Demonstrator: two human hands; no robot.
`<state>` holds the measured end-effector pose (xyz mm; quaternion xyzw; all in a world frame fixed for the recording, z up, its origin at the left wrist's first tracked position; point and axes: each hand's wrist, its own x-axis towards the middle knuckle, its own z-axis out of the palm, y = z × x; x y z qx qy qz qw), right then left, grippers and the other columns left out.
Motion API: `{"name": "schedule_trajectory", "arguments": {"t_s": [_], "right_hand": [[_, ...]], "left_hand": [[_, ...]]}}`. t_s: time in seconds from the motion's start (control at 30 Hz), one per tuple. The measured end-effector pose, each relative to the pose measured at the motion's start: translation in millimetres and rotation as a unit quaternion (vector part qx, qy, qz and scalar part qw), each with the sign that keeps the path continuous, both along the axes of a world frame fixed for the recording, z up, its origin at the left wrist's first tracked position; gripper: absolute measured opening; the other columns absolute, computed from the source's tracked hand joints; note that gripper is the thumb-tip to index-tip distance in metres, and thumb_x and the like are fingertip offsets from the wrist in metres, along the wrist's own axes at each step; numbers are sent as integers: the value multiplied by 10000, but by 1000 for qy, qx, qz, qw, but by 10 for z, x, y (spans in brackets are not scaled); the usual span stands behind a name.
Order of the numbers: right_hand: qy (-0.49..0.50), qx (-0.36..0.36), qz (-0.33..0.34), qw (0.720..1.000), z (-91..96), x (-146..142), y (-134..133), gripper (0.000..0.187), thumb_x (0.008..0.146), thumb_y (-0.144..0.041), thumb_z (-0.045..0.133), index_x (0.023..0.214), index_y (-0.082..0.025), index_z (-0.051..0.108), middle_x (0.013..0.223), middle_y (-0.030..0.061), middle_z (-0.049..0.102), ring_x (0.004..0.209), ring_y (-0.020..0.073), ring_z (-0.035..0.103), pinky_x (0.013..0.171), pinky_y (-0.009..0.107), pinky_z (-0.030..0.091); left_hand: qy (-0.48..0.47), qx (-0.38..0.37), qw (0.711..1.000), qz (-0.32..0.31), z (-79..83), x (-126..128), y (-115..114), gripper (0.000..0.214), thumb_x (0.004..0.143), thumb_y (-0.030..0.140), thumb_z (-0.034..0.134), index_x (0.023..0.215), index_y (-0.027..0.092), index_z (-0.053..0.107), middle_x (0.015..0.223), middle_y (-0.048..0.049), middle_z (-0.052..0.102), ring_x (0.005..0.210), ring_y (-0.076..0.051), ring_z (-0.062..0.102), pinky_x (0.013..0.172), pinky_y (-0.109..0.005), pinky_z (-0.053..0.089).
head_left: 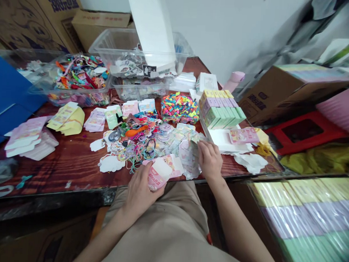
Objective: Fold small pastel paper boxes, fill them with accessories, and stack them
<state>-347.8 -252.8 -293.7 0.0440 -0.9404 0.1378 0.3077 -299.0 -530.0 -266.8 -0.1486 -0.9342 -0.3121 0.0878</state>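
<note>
My left hand [140, 189] is wrapped round a small pink and white paper box [159, 175] at the near edge of the wooden table [70, 161], above my lap. My right hand [210, 159] rests on a heap of small printed stickers [187, 156] just right of it, fingers curled and pinching at the cards. In front of both hands lies a tangled pile of coloured hair ties and clips [136, 141].
Flat folded boxes [29, 139] lie at the left. A clear bin of accessories [79, 80] and another clear bin [139, 57] stand at the back. A pack of multicoloured pieces [179, 107], stacked pastel boxes [221, 107], cardboard cartons [273, 92] and a red stool [306, 131] are at the right.
</note>
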Motion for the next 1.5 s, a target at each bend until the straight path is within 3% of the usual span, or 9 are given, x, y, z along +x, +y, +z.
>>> {"name": "schedule_trajectory", "arguments": {"t_s": [0.17,0.3,0.57,0.67,0.93,1.07,1.2,1.33,1.5], "right_hand": [[64,-216,-54,973,205,-45,-376,270,999,-350,431,977,-191,648,895,90,716,863,227,675,799,371,549],[19,-366,-4,930,464,166,-776,236,984,-384,504,984,-190,639,803,28,690,667,152,639,623,266,519],[58,-268,21,961,583,363,-845,136,968,-285,554,1029,-210,649,886,50,747,734,169,711,663,259,555],[-6,-244,95,965,566,358,-867,102,968,-247,547,1006,-221,638,856,29,739,713,155,705,655,237,548],[-170,-227,292,913,477,385,-1148,231,997,-271,469,963,-222,692,856,59,622,817,180,632,715,277,522],[-170,-244,182,937,440,-24,-1210,281,989,-359,499,964,-192,723,860,68,629,797,185,623,729,284,486],[-285,-135,34,948,396,-561,-1294,277,907,-415,624,893,-176,762,896,107,690,820,235,641,696,305,442],[-323,-141,63,934,388,-830,-1358,144,855,-276,660,831,-190,773,855,68,737,795,208,654,669,275,408],[-307,-155,55,937,359,-888,-1325,224,889,-318,593,838,-197,775,785,53,739,720,191,644,625,274,378]], "left_hand": [[24,-11,1000,-3,-10,-12,37,699,777,347,715,1384,199,402,1210,-157,640,1120,-327,634,929,-441,529],[24,-3,999,24,-41,-24,36,711,751,314,730,1366,199,393,1227,-160,631,1133,-324,630,941,-441,526],[58,-26,997,47,-72,-29,-25,708,731,289,735,1339,184,388,1131,-139,650,1027,-306,666,847,-417,555],[98,-41,994,34,-79,4,-6,746,723,293,742,1360,179,371,1141,-145,646,1018,-311,667,823,-420,568],[99,-28,995,16,-71,139,-70,752,687,253,759,1337,166,390,1105,-144,667,976,-301,684,804,-407,588],[60,-11,997,43,-23,128,-146,719,710,273,749,1331,180,399,1144,-139,665,998,-296,680,824,-415,579],[25,10,999,25,-20,151,-147,711,719,285,753,1334,172,417,1179,-149,657,1039,-304,665,858,-428,562],[-24,32,999,-1,-64,178,-146,739,714,298,762,1353,172,413,1204,-152,645,1068,-302,653,881,-428,551],[-54,63,997,5,-114,158,-168,731,734,316,753,1363,181,405,1251,-157,626,1128,-306,632,932,-449,529]]}}
